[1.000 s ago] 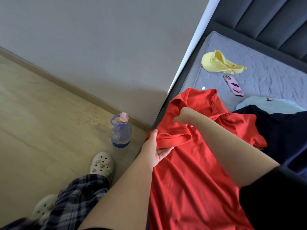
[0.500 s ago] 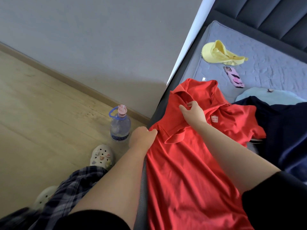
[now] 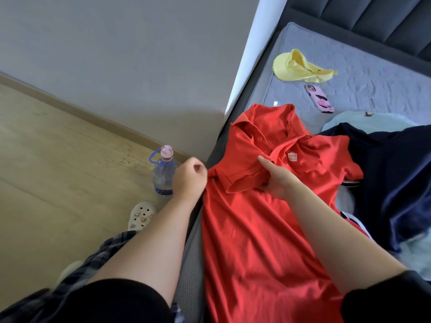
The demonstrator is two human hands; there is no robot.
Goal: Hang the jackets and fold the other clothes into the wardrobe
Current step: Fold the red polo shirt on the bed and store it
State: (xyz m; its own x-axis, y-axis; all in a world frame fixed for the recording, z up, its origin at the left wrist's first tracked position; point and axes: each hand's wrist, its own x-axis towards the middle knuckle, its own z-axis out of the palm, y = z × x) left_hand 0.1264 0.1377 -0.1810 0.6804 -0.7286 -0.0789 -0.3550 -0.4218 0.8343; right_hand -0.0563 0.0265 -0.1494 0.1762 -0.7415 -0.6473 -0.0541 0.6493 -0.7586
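A red polo shirt (image 3: 261, 241) lies front up along the near left side of the bed (image 3: 373, 89), collar toward the headboard. My left hand (image 3: 190, 180) is curled at the shirt's left shoulder edge, over the side of the bed, and seems to pinch the fabric there. Near the chest placket, my right hand (image 3: 276, 180) holds a folded-over sleeve, its fingers tucked under the fold and the thumb on top. A dark navy garment (image 3: 391, 178) is heaped to the right, partly over a light blue garment (image 3: 373, 118).
A yellow visor cap (image 3: 300, 66) and a phone in a pink case (image 3: 319, 99) lie on the grey mattress cover. On the wooden floor beside the bed stand a water bottle (image 3: 163, 173) and a white clog (image 3: 141, 215). A grey wall runs close on the left.
The shirt now lies flatter with the collar open. My right hand moved down from the collar to the folded sleeve. My left hand drew the shoulder edge out to the left.
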